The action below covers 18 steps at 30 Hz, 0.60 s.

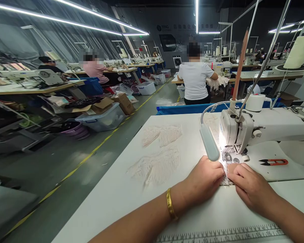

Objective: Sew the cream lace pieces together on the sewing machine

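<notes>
My left hand [205, 179] and my right hand [252, 187] lie on the white table [111, 199], pinching a small strip of pale lace [225, 177] between them. The strip runs under the needle area of the white sewing machine [266, 130], lit by its lamp [209, 146]. A gold bangle sits on my left wrist. Two heaps of lace pieces [155, 165] lie to the left of my hands, apart from them.
Red thread snips [273, 162] lie on the machine bed to the right. A printed ruler [223, 234] runs along the table's near edge. A person in a white shirt [195, 79] sits ahead; others work at left tables. Bins and boxes [101, 118] line the aisle.
</notes>
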Each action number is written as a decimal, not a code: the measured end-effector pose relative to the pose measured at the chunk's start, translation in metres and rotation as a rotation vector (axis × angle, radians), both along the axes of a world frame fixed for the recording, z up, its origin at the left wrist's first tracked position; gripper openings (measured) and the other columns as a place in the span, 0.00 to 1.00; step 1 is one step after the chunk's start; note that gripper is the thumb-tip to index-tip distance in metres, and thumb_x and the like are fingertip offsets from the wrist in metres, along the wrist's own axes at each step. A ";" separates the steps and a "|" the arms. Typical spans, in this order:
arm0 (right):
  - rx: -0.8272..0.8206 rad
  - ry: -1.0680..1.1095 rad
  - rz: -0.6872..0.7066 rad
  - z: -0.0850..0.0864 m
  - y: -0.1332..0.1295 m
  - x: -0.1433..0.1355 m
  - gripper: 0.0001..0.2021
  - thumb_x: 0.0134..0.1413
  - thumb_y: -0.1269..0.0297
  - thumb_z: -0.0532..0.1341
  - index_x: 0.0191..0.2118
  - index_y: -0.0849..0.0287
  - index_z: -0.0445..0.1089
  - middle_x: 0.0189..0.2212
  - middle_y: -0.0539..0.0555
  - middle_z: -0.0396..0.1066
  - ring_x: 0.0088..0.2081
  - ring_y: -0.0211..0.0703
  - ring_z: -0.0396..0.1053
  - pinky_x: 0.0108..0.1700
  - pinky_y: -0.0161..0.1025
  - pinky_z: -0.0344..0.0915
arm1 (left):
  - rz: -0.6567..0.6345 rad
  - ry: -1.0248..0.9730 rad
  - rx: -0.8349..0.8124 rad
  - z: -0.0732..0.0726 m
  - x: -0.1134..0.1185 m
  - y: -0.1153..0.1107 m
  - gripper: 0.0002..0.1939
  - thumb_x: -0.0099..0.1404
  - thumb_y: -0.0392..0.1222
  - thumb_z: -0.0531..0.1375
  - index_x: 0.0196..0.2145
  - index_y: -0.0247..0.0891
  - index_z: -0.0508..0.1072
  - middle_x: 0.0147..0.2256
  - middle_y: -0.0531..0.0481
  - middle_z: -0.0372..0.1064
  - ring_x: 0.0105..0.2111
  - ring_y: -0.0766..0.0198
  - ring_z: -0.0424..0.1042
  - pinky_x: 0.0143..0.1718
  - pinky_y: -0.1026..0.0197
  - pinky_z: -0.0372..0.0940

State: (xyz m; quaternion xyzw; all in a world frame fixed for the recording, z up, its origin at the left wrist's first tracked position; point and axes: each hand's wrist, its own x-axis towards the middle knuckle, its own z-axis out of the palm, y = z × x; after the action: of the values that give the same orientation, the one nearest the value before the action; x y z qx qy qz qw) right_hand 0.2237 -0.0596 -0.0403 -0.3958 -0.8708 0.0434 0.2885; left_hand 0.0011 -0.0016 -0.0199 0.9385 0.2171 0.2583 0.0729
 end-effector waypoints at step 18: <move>-0.028 -0.059 -0.043 -0.004 0.000 0.003 0.19 0.58 0.83 0.52 0.48 0.57 0.70 0.34 0.53 0.64 0.36 0.47 0.58 0.34 0.41 0.60 | 0.007 -0.012 -0.021 0.005 -0.002 0.004 0.13 0.71 0.29 0.52 0.32 0.36 0.74 0.33 0.47 0.73 0.34 0.62 0.70 0.36 0.59 0.63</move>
State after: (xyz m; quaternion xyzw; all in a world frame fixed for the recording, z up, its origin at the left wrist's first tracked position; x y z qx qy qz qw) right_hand 0.2266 -0.0599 -0.0441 -0.4195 -0.8695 0.0377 0.2579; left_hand -0.0008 0.0021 -0.0145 0.9354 0.2226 0.2618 0.0833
